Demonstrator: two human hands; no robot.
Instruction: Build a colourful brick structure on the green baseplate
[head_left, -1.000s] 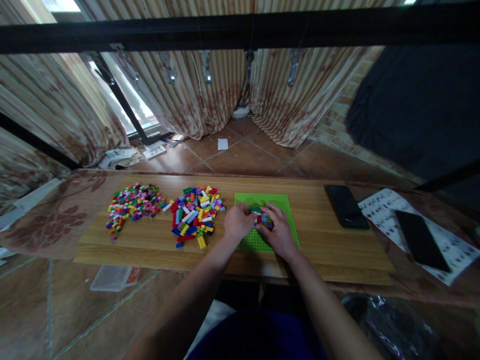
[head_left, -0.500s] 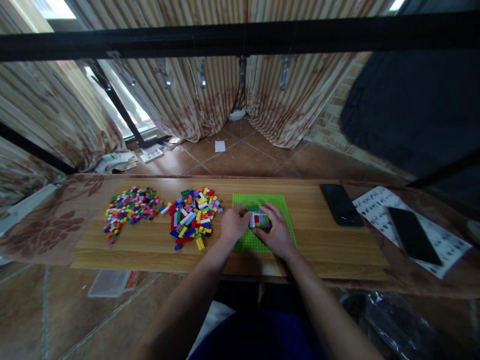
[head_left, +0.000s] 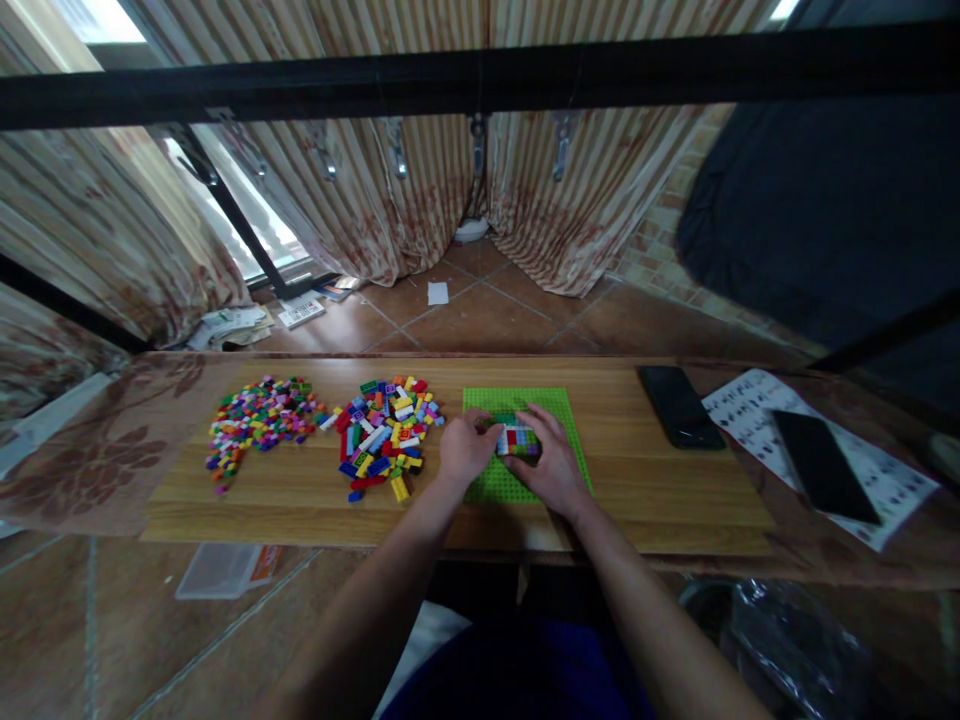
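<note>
A bright green studded baseplate (head_left: 517,492) lies on the wooden board, with a small block of coloured toy bricks (head_left: 517,440) in its middle, showing white, red, blue, green and purple. My left hand (head_left: 466,447) is closed at the block's left side, thumb and fingers against it. On the right side, my right hand (head_left: 553,462) curls its thumb and fingers around the block's edge. Both hands hide parts of the block, so its full outline cannot be seen.
Left of the baseplate lies a pile of larger mixed bricks (head_left: 386,430); farther left is a heap of small pieces (head_left: 262,415). A black phone (head_left: 680,407) rests at right. Another dark phone (head_left: 825,465) lies on a printed sheet (head_left: 757,400). A black bar (head_left: 420,82) crosses above.
The view has shifted very slightly. Both hands stay at the brick block with no clear movement.
</note>
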